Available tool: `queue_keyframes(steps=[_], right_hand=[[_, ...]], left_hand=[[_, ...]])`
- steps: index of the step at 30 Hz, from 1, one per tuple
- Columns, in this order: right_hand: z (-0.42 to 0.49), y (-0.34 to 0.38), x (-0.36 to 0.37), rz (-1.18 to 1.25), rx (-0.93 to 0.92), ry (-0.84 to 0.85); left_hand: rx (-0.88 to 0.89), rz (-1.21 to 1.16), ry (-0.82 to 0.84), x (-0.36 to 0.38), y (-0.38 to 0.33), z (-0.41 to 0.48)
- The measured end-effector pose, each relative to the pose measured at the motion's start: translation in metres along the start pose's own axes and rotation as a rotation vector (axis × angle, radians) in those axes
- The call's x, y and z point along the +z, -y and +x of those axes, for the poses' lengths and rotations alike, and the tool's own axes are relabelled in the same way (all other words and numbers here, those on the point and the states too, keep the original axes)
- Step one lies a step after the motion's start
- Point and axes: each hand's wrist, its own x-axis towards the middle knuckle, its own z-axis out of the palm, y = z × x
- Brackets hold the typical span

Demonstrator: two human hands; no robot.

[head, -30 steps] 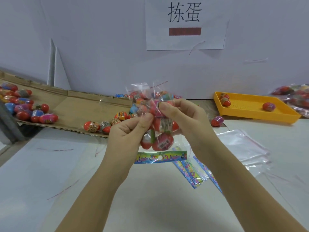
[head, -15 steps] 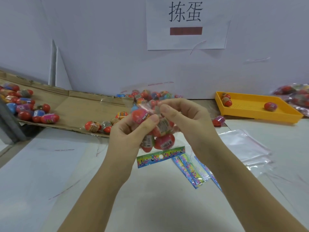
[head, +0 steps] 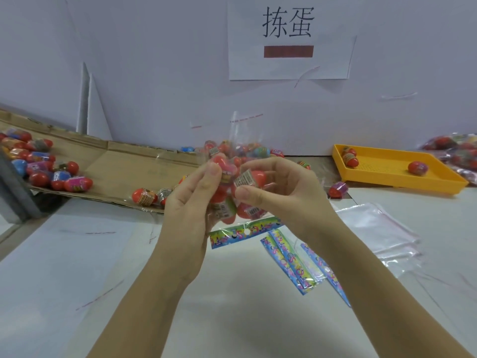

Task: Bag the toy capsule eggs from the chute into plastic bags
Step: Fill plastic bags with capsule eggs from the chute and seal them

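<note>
Step in hand (judged): settling eggs in bag before closing. Left hand (head: pixel 196 200) and right hand (head: pixel 281 192) both grasping filled plastic bag (head: pixel 227 210), held above table (head: pixel 232 306), just in front of cardboard chute (head: pixel 124 171). Capsule eggs (head: pixel 254 177) pinched through film.

- Grip film, not labels.
- Press eggs toward header strip (head: pixel 242 232) at btm (appears attached).
- Keep top flap (head: pixel 245 130) free for sealing.
- Avoid hard squeeze: capsules prob. slip.

Clearance:
- Chute lip close behind, w/ loose eggs (head: pixel 144 196) at edge.
- Spare header strips (head: pixel 291 259) and empty bag stack (head: pixel 374 226) to right.
- Yellow tray (head: pixel 387 177) well apart.
- Most room toward near-left.
</note>
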Motion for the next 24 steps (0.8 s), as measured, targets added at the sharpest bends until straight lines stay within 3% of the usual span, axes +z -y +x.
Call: queue_keyframes(steps=[6,11,16,24], right_hand=[[-0.0003,-0.0052,0.001,0.0,0.088,0.053],[-0.0003,-0.0069,-0.0029,-0.188,0.084,0.151],[0.0005,-0.0061,-0.0034,-0.123,0.059,0.178],[0.0013,-0.0084,-0.0054,-0.207,0.085,0.116]], left_hand=[[0.008,0.022,-0.159,-0.0025,0.0027,0.0025],[-0.073,-0.005,-0.254,-0.0021,0.005,0.0032],[-0.11,0.032,-0.109,-0.0073,0.0022,0.0065],[-0.005,-0.005,-0.141,-0.004,0.0047,0.0028]])
